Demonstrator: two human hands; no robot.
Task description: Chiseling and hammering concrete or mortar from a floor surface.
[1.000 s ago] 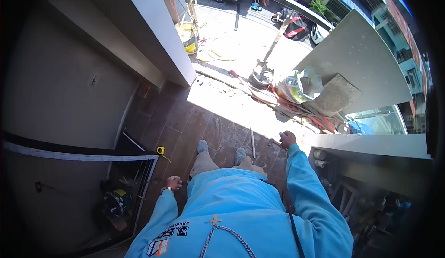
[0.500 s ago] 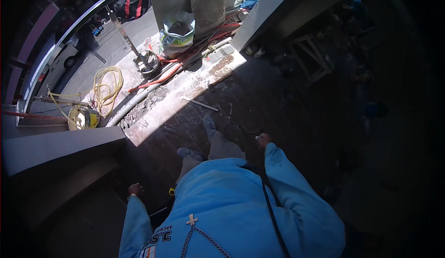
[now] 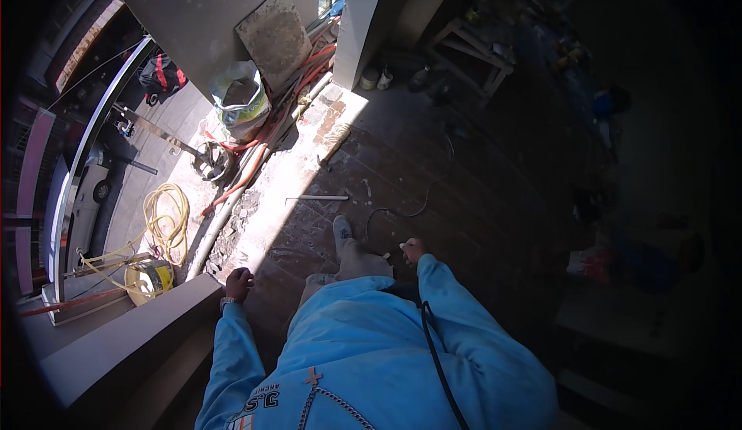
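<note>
My left hand [image 3: 239,284] hangs at the left with its fingers curled in, and nothing shows in them. It is beside the end of a low grey wall [image 3: 139,336]. A watch [image 3: 226,301] circles that wrist. My right hand [image 3: 415,252] is closed in front of my body, with a small pale bit at its fingertips that I cannot make out. Below that hand, a black cord [image 3: 440,360] runs down over my blue sweatshirt [image 3: 363,337]. My shoe [image 3: 342,227] shows on the dark floor, near a thin white stick [image 3: 321,197].
A thin cable [image 3: 402,214] curves across the floor ahead. Along the sunlit sill lie orange hoses [image 3: 246,175], a pale pipe [image 3: 219,225] and rubble. Beyond stand a bag [image 3: 241,105], two buckets [image 3: 147,281] and a coiled yellow hose [image 3: 166,217]. A wooden frame [image 3: 471,51] stands far right.
My left hand has swung forward and up to the wall end, its fingers now more curled. My right hand has shifted slightly left and down. The sill and buckets appear lower and further left.
</note>
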